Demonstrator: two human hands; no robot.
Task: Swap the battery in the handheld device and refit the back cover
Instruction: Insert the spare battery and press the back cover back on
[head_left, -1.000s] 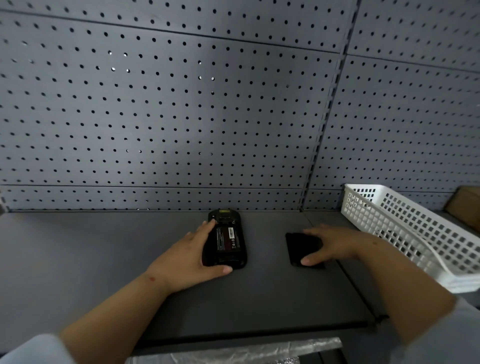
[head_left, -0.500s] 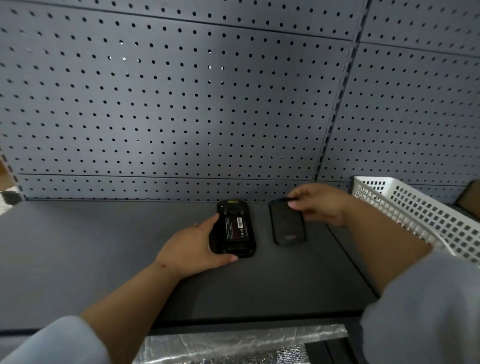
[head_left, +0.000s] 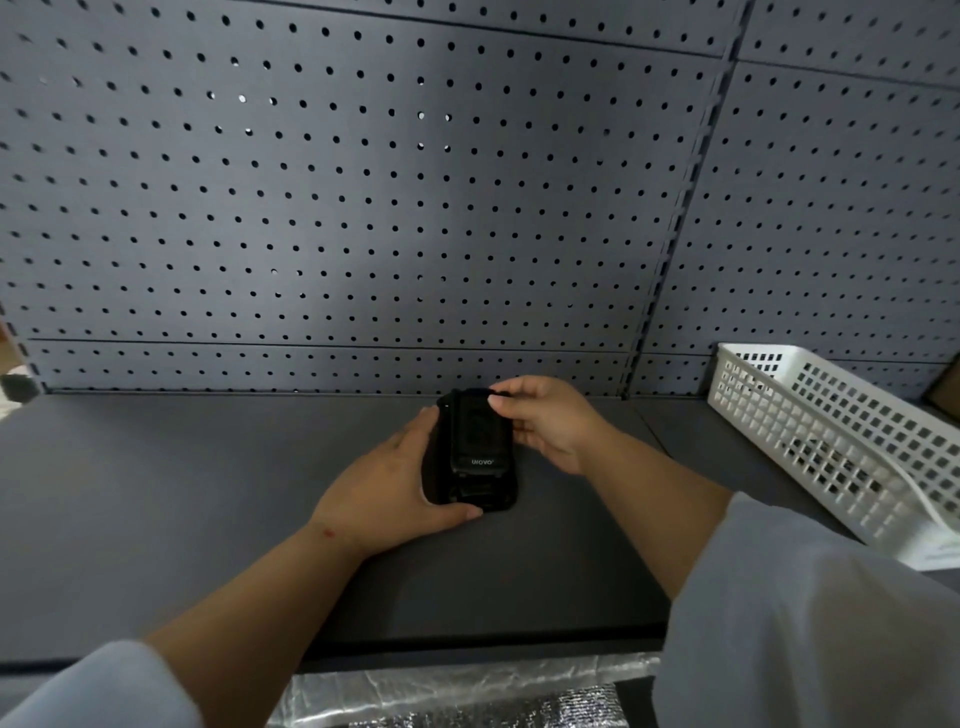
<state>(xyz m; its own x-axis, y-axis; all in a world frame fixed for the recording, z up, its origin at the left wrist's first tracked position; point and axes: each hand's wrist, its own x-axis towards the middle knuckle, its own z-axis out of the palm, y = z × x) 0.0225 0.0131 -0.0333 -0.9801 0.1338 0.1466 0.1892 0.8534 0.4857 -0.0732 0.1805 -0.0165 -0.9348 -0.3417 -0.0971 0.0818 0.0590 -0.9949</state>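
The black handheld device (head_left: 470, 499) lies face down on the dark shelf (head_left: 208, 493), near the pegboard. My left hand (head_left: 384, 488) grips its left side and near end. The black back cover (head_left: 475, 441), marked with a small logo, lies on top of the device and hides the battery. My right hand (head_left: 550, 421) pinches the cover's far end with thumb and fingers. The cover's near end sits short of the device's near end, where a darker gap shows.
A white plastic mesh basket (head_left: 810, 431) stands at the right on the shelf. A grey pegboard wall (head_left: 363, 208) rises right behind the device. Silvery foil (head_left: 441, 691) shows below the shelf's front edge.
My right hand lifted the back cover from the shelf at the right and carried it left onto the device. The battery label is now covered. My left hand stayed on the device.
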